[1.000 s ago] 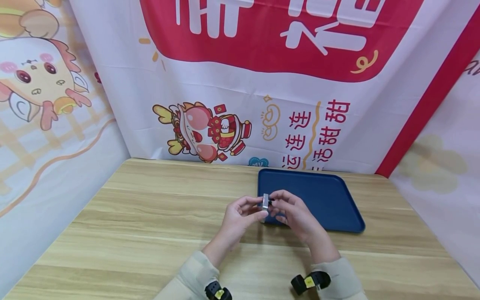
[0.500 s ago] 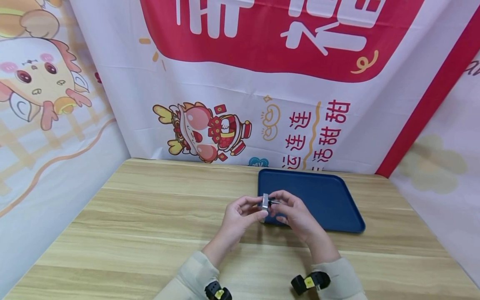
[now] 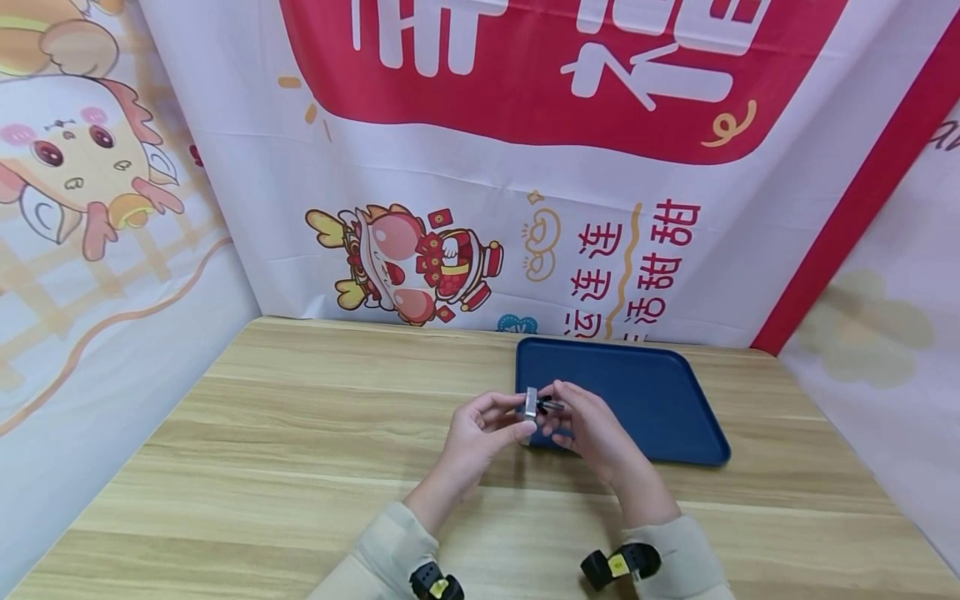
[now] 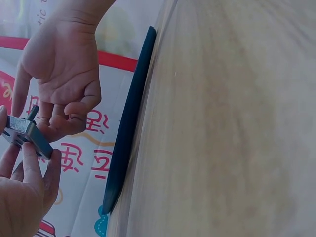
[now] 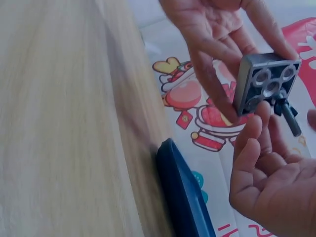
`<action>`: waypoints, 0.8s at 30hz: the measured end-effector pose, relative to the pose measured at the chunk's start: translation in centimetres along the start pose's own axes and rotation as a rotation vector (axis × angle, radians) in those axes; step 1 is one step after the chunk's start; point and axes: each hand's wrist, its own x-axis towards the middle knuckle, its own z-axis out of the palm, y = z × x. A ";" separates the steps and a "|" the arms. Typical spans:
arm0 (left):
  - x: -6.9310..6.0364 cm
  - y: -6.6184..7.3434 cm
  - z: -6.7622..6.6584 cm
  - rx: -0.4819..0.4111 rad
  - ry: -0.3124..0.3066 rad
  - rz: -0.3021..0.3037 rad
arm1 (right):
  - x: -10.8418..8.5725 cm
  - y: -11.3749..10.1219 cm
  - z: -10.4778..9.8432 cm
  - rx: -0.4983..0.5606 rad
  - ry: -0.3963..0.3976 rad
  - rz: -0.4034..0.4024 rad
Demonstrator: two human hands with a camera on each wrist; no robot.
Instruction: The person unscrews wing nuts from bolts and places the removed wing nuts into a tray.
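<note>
My left hand (image 3: 480, 429) grips a small square grey metal block (image 5: 269, 81) by its edges, above the tray's near-left corner in the head view. Several round recesses show on the block's face. From one corner sticks out a slim dark rod (image 5: 290, 117), like a screw, with a black winged piece (image 5: 280, 104) at its base. My right hand (image 3: 596, 429) is beside the rod. Its fingers are loosely bent, one fingertip by the block's lower edge. In the right wrist view, its thumb stands apart from the rod. Whether a fingertip touches the block is unclear.
A dark blue tray (image 3: 637, 400) lies at the back right of the wooden table (image 3: 300, 467), partly behind my hands. Printed cloth (image 3: 450, 158) hangs along the back edge and both sides. Each wrist wears a black strapped device.
My right fingers have shifted slightly along and away from the rod, so more of it shows than a second ago. My left hand and the block stay in place.
</note>
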 end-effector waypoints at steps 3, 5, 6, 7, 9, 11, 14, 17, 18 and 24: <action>-0.1 0.0 0.0 0.004 -0.004 -0.001 | -0.1 -0.2 0.2 0.039 0.011 0.039; -0.1 0.0 0.0 0.008 -0.005 -0.003 | -0.1 -0.2 0.2 0.056 0.021 0.056; -0.1 0.0 0.0 0.009 -0.005 -0.005 | -0.1 -0.2 0.3 0.061 0.028 0.061; -0.1 0.0 0.0 0.009 -0.005 -0.006 | -0.1 -0.2 0.3 0.064 0.032 0.064; -0.1 0.0 0.0 0.010 -0.007 -0.008 | -0.1 -0.2 0.3 0.064 0.036 0.066; -0.1 0.0 0.0 0.012 -0.010 -0.008 | 0.0 -0.2 0.3 0.065 0.040 0.065; -0.2 0.0 0.1 0.012 -0.013 -0.005 | -0.1 -0.1 0.2 0.064 0.037 0.055; -0.1 0.1 0.1 0.011 -0.011 -0.005 | 0.0 -0.1 0.1 0.069 0.034 0.042; -0.1 0.1 0.1 0.011 -0.010 -0.006 | 0.0 -0.1 0.1 0.068 0.029 0.038; -0.1 0.0 0.1 0.010 -0.007 -0.006 | 0.0 -0.1 -0.1 0.051 0.007 0.014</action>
